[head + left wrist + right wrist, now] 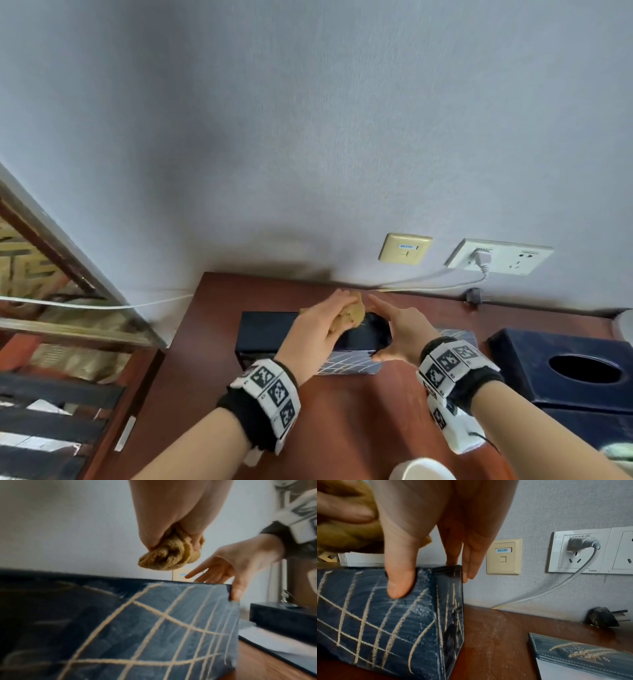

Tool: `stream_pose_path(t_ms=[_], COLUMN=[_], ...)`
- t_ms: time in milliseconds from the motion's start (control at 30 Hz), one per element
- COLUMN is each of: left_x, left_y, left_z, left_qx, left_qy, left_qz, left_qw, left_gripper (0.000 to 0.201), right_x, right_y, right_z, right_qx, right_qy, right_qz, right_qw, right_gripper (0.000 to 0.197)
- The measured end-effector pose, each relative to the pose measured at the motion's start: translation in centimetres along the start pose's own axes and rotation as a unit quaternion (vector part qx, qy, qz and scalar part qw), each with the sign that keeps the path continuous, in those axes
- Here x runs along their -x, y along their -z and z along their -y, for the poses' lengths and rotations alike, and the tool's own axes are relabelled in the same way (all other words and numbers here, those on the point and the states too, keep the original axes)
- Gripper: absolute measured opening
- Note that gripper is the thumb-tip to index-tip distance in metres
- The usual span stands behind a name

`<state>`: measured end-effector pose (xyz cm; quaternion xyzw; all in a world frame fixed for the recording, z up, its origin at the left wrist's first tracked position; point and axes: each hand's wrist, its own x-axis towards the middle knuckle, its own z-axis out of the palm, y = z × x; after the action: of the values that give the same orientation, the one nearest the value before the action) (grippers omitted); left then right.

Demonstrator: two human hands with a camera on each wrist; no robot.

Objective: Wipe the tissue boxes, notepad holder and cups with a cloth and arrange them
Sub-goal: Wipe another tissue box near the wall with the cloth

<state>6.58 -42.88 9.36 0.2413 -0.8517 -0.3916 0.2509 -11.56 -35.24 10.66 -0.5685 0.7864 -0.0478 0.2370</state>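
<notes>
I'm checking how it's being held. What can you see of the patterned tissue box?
The tissue box is dark blue with pale crossing lines, leather-like and dusty. It is long, rests on the brown table near the wall. The right hand pinches its right end, thumb in front, fingers behind. The left hand holds a yellow cloth bunched just above it.

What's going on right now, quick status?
Left hand grips cloth above tissue box. Right hand pinches its end. Nothing in the way.
</notes>
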Motion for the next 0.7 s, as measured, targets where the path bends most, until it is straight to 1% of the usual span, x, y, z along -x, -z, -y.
stream_pose_path(t_ms=[33,67,100,133,167,233,267,300,367,400,433,467,533,567,600,633,700], left_x=[-0.4,-0.3,0.1,0.7,1.3,1.4,0.9,0.1,-1.4,-1.9,-2.1,-2.1,-1.3,-0.9,-0.6,-0.5,-0.6], left_y=[-0.3,-1.0,-1.9,-2.7,-3.1,-2.8,-2.3,-1.8,-0.7,-0.6,-0.8,-1.3,-2.8,-3.3,-3.7,-3.9,-3.9], left_z=[0.0,-0.2,-0.3,-0.4,-0.8,-1.5,-1.6,-1.5,-1.1,-1.0,-0.9,-0.9,-0.8,-0.5,-0.3,0.0,-0.1], left_qx=[-0.026,-0.068,-0.099,-0.102,-0.081,-0.038,-0.028,-0.019,-0.008,-0.013,-0.018,-0.025,-0.051,-0.063,-0.061,-0.051,-0.016], left_qy=[0.012,0.009,-0.009,-0.031,-0.047,-0.038,-0.025,-0.01,0.019,0.026,0.032,0.047,0.086,0.094,0.094,0.089,0.089], left_qz=[0.009,0.037,0.066,0.085,0.101,0.135,0.133,0.11,0.033,0.011,0.012,0.036,0.108,0.122,0.119,0.11,0.108], left_qw=[1.0,0.997,0.993,0.991,0.99,0.989,0.99,0.994,0.999,1.0,0.999,0.998,0.989,0.986,0.987,0.989,0.99], left_gripper=[0.045,0.044,0.041,0.038,0.037,0.038,0.038,0.037,0.036,0.038,0.042,0.049,0.066,0.073,0.08,0.088,0.102], right_x=[0.0,0.0,0.0,-0.1,-0.2,-0.1,0.0,0.0,0.3,0.4,0.6,0.8,1.5,2.0,2.3,2.5,2.9], right_y=[-0.1,-0.1,-0.2,-0.3,-0.3,-0.3,-0.3,-0.3,-0.1,0.0,0.1,0.2,0.7,1.2,1.8,2.3,2.9], right_z=[0.0,-0.1,-0.1,-0.1,-0.2,-0.3,-0.2,-0.2,0.1,0.2,0.3,0.4,0.3,0.2,-0.1,-0.4,-0.3], right_qx=[-0.001,0.002,0.006,0.012,0.016,0.021,0.021,0.018,0.007,0.003,0.003,0.005,0.002,-0.005,-0.017,-0.037,-0.081], right_qy=[0.0,0.001,0.007,0.009,0.011,0.009,0.01,0.011,0.012,0.017,0.025,0.032,0.033,0.031,0.033,0.037,0.052], right_qz=[-0.002,0.0,0.001,0.002,0.0,-0.001,-0.001,0.001,0.008,0.009,0.013,0.023,0.058,0.069,0.062,0.039,-0.035], right_qw=[1.0,1.0,1.0,1.0,1.0,1.0,1.0,1.0,1.0,1.0,1.0,0.999,0.998,0.997,0.997,0.998,0.995], right_gripper=[0.111,0.111,0.11,0.107,0.102,0.096,0.098,0.103,0.107,0.107,0.106,0.107,0.11,0.108,0.102,0.093,0.076])
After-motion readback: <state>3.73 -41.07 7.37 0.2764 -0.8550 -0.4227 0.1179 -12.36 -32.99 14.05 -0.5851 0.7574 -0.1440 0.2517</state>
